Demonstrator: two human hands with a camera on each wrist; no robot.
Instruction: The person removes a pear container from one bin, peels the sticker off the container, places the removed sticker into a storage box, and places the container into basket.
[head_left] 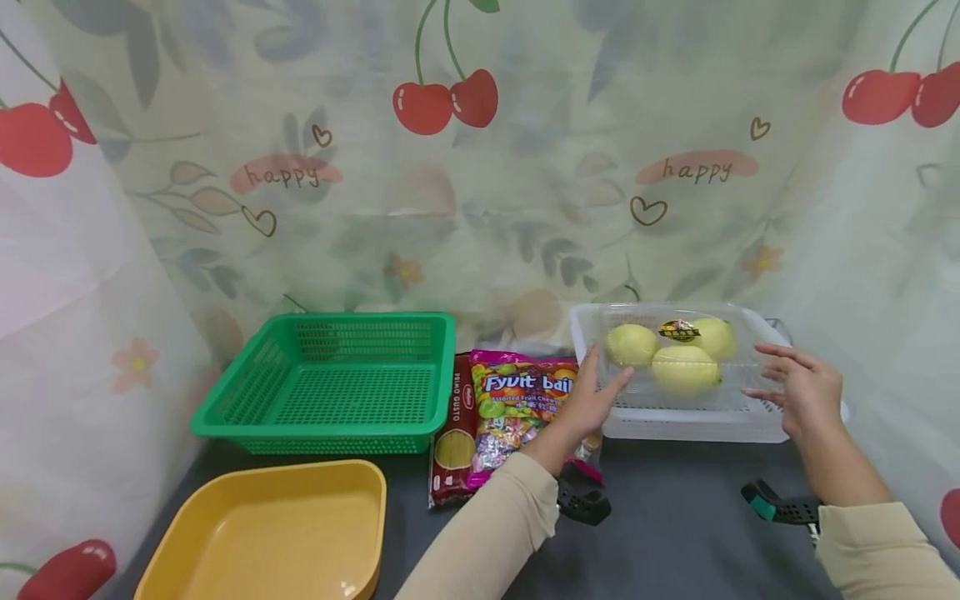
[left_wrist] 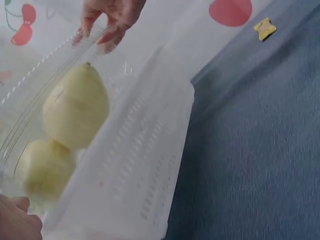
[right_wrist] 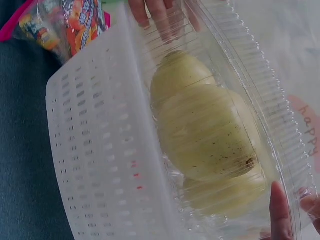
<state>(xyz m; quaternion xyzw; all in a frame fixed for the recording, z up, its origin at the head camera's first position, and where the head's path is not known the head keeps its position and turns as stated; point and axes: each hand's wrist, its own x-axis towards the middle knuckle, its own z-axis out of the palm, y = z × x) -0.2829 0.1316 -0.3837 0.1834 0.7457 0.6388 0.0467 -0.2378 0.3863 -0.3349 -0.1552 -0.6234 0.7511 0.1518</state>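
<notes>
Clear fruit pack (head_left: 675,354) is held between both hands (head_left: 588,404) (head_left: 808,392).

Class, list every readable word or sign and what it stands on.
"happy": twice on the patterned curtain.
"PRIMO GUSTO": dark red packet.
"Fyvit bail", as it appears: candy bag.
"Assorted Fruit Chew…": same bag, ending unclear.
Too small or blurred: the bag's Chinese characters, the packet's oval logo, the sticker on the clear box.
</notes>
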